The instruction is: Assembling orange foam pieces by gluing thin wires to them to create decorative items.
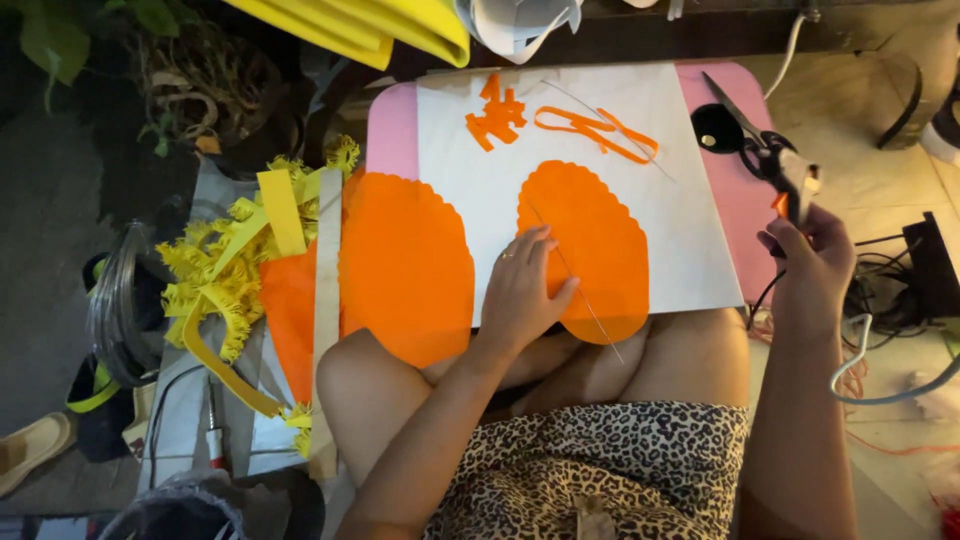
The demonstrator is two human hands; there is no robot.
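Nearest us, our left hand [520, 290] presses flat, fingers spread, on the orange petal [590, 250] and its thin wire [580, 290]: light, floppy, best held by edges. At 3 o'clock, our right hand [812, 262] clasps the glue gun [795, 185].

A home craft corner: cut orange paper [590, 245], scissors [745, 130], wire coil [118, 300] on the floor.

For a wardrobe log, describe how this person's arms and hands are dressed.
Both arms are bare, with no sleeves showing from the elbows down. The left hand wears a thin ring on one finger. The right hand shows no ring, watch or glove that can be made out. No bracelets or markings show on either forearm. A leopard-print garment covers the lap below the arms.
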